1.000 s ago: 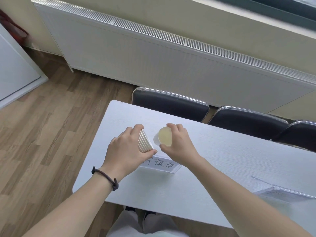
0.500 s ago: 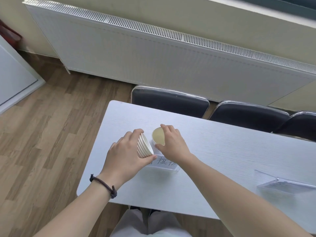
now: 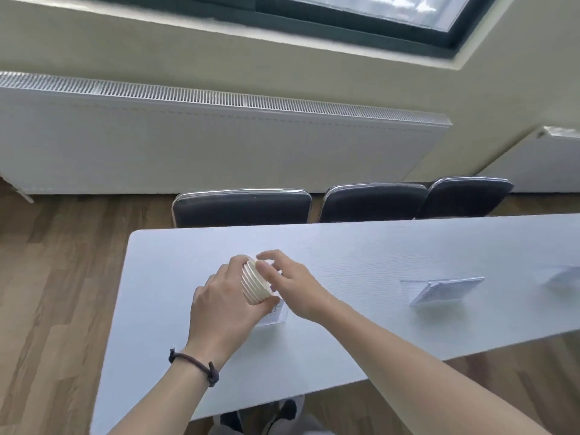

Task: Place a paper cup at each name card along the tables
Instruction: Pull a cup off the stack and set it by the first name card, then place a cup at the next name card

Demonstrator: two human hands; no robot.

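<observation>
My left hand (image 3: pixel 219 306) is closed around a stack of ribbed white paper cups (image 3: pixel 255 284), held tilted above the white table (image 3: pixel 345 246). Just right of it, my right hand (image 3: pixel 292 285) curls its fingers round a single paper cup (image 3: pixel 262 263), which is almost wholly hidden behind the stack. A clear name card (image 3: pixel 276 314) with writing on it stands directly beneath both hands. A second name card (image 3: pixel 445 288) stands further right, and a third name card (image 3: pixel 565 275) sits at the frame's right edge. I see no cups beside those two.
Three dark chairs (image 3: pixel 241 210) are pushed in along the table's far side. A long white radiator (image 3: pixel 219 142) runs along the wall below a window. Wooden floor (image 3: pixel 56 293) lies to the left of the table's end.
My view has lifted and swung right, so more of the table shows. My right hand has brought the single cup close against the stack, and its open mouth no longer shows.
</observation>
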